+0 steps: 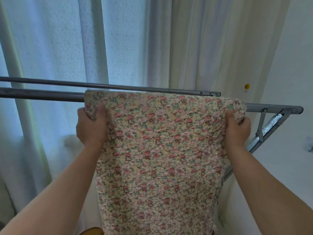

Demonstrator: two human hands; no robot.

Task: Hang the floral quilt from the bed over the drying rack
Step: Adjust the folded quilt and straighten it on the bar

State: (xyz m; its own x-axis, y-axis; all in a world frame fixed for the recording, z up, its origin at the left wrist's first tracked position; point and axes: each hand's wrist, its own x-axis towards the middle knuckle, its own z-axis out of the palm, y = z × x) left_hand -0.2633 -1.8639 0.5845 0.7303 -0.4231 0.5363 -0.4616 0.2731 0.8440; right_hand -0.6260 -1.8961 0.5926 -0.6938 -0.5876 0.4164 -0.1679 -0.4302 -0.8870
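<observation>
Both hands grip the floral quilt (157, 150) near its top corners — left hand (92, 126) and right hand (237, 131) with fingers curled into the fabric, just below the drying rack (42, 95) bar. The quilt's top edge overlaps the near bar; whether it rests on it I cannot tell. Best, likely, to lift both corners evenly over the bar — then feed fabric beyond the fingertips until it balances.

Pale curtains (67, 48) behind, a yellow hook (247, 86) on the white wall (291, 65).

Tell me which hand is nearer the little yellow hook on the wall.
Right. The right hand grips the quilt just below-left of the yellow hook; the left hand grips the far edge.
</observation>
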